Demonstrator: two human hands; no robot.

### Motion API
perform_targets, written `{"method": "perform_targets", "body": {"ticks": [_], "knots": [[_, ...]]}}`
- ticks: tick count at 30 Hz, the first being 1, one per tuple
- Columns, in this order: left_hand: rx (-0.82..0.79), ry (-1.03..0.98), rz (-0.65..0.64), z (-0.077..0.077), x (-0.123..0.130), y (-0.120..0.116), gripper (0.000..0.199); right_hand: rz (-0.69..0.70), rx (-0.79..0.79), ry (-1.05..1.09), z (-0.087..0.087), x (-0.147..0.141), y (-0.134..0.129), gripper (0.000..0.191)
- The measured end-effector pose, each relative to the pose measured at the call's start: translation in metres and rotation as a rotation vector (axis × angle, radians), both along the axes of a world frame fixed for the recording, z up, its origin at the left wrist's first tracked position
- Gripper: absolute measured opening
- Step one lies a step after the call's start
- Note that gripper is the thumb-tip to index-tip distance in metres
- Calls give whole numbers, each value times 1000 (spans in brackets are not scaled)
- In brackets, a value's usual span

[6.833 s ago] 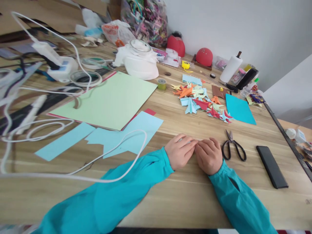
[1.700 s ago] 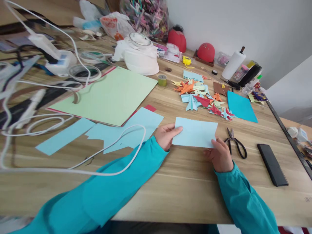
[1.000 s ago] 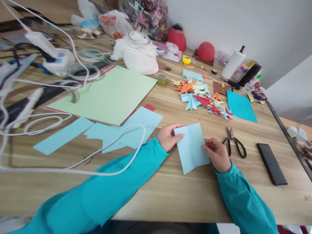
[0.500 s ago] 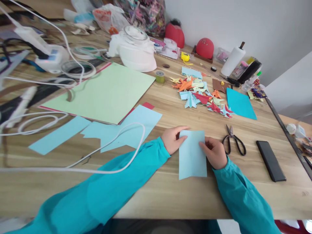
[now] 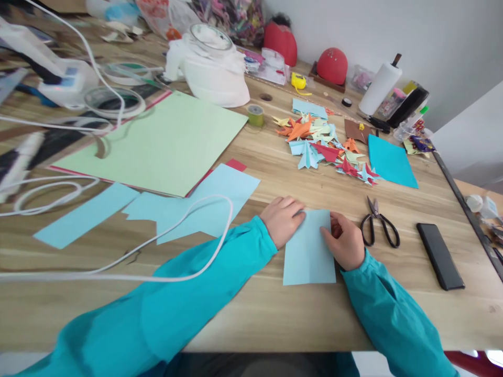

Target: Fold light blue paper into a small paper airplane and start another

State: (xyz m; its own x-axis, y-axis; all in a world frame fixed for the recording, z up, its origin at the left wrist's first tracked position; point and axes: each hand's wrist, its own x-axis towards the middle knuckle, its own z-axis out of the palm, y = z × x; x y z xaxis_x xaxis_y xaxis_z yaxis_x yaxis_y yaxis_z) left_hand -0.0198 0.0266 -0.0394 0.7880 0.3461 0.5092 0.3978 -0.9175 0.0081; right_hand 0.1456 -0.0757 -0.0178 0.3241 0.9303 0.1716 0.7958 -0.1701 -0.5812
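A light blue sheet of paper (image 5: 309,251) lies on the table in front of me, with a faint upright crease. My left hand (image 5: 283,221) rests palm down at its upper left corner, fingertips on the edge and the fingers lying flat. At the upper right edge, my right hand (image 5: 345,241) pinches the sheet, thumb on top and the other fingers behind the edge. Black-handled scissors (image 5: 378,222) lie open just right of that hand. Farther back is a pile of small folded paper shapes (image 5: 324,146) in orange, blue, red and yellow.
Blue paper offcuts (image 5: 220,201) and a large pale green sheet (image 5: 157,144) lie on the left. A white cable (image 5: 231,209) loops over my left sleeve. To the right are a black phone (image 5: 440,256) and a turquoise sheet (image 5: 393,161). A thread spool (image 5: 255,115) stands behind.
My left hand has gone from pinching the sheet's corner with thumb on top to lying palm down on it. The sheet looks flatter and wider. My right hand still pinches its edge.
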Motion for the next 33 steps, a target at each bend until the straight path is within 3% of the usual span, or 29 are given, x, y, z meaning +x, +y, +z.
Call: {"method": "perform_targets", "body": {"ticks": [14, 19, 33], "knots": [[11, 153, -62, 3, 12, 16, 33, 73, 112, -201, -9, 5, 9, 32], [25, 159, -63, 4, 10, 16, 32, 69, 136, -185, -13, 7, 9, 39], [92, 280, -56, 14, 9, 12, 30, 54, 111, -161, -13, 6, 10, 36]]}}
